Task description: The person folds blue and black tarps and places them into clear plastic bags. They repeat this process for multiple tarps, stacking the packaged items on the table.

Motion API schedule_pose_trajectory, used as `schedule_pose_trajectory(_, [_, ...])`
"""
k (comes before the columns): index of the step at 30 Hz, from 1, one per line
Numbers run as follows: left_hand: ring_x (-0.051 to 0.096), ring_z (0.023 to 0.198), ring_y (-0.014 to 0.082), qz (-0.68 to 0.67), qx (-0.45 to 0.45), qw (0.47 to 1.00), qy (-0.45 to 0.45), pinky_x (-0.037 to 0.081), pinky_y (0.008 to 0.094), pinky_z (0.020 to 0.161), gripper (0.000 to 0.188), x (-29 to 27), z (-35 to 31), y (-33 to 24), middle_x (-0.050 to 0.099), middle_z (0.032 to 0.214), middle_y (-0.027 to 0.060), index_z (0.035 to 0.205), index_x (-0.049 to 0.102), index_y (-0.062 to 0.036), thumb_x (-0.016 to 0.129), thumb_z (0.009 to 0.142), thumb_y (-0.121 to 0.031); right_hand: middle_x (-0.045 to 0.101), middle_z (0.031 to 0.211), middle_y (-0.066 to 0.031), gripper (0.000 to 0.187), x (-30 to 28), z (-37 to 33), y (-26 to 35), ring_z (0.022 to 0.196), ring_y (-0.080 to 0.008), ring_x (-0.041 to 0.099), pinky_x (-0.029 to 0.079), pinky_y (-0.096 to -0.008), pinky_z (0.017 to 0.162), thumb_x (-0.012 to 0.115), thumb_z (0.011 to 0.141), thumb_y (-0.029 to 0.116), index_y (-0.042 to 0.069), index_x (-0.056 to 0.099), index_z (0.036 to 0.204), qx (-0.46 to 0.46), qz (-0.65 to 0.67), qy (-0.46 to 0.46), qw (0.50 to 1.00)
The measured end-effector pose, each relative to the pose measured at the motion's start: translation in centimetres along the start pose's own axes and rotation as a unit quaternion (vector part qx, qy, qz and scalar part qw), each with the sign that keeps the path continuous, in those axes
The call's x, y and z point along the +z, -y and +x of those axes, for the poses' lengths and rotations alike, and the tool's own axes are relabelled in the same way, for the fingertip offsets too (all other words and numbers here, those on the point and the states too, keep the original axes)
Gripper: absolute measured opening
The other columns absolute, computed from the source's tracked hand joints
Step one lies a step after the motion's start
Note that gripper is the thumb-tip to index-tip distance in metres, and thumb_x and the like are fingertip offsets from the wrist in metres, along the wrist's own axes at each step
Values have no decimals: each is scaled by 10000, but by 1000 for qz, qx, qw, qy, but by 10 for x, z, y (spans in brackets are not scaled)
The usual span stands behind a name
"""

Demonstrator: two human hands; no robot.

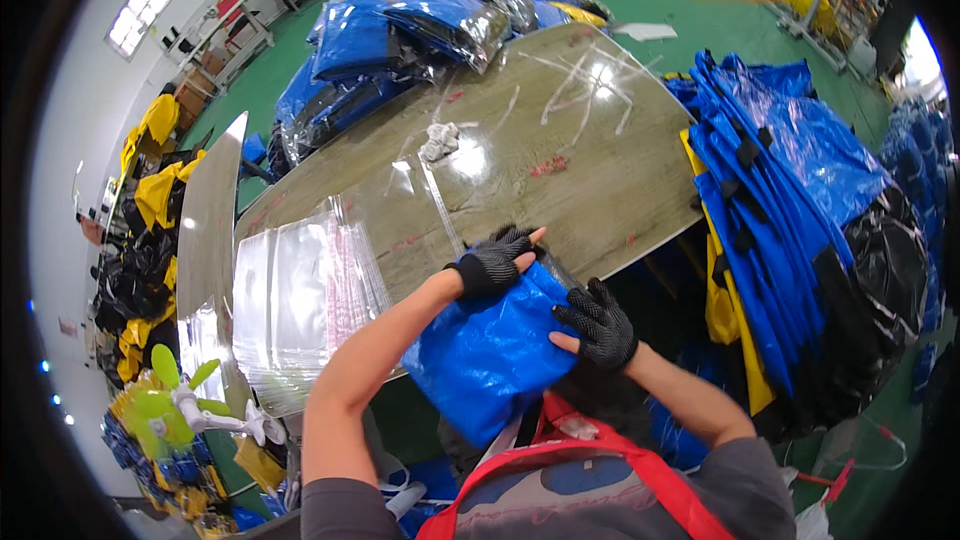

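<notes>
A folded blue plastic sheet (490,350) lies at the table's near edge, in front of my body, its near part hanging over the edge. My left hand (495,262), in a black dotted glove with bare fingertips, is closed on the sheet's far end. On the right side of the sheet rests my right hand (600,326), in a matching glove, with fingers apart and thumb stretched out. A dark strip shows at the sheet's far right edge, between the hands. The sheet's underside is hidden.
Left on the table (580,180) lies a stack of clear plastic bags (285,300). A crumpled white wad (440,142) sits mid-table. Bagged blue bundles (400,25) are piled at the far edge. Folded blue sheets (770,230) hang at the right; a green fan (165,405) stands lower left.
</notes>
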State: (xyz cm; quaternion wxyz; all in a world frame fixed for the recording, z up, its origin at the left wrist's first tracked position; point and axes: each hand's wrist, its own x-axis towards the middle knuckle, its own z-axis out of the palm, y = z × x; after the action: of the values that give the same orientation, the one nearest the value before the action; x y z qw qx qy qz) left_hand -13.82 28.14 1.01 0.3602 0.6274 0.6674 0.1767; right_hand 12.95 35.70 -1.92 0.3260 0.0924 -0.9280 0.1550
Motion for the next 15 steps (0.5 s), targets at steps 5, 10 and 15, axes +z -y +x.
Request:
schedule_pose_trajectory(5, [404,1295,246,-656,-72,750,39,327,391,1085,790,-35,-73,13,391,1442,139,1454,311,-69,319,928,-659,644,1095,-190,314,-54,5,-16,1051,-329,607,464,-430,918,710,793,140,76,624,1088,289,265,-136,910])
schedule_pose_trajectory(10, [556,1124,255,-345,132,796,-479,460,380,956,721,55,-48,0,552,1277,147,1336,422,34,679,848,-431,634,1122,-111,406,-38,17,-31,1013,-187,585,479,-340,873,698,848,186,3,586,1193,555,495,-242,624])
schedule_pose_trajectory(15, [660,859,273,-238,-211,906,-281,507,385,799,605,49,-36,10,679,897,201,1176,568,2,652,832,-488,613,1181,-134,459,-35,5,-39,1062,-233,606,503,-343,909,649,860,129,5,505,1278,533,663,-108,515])
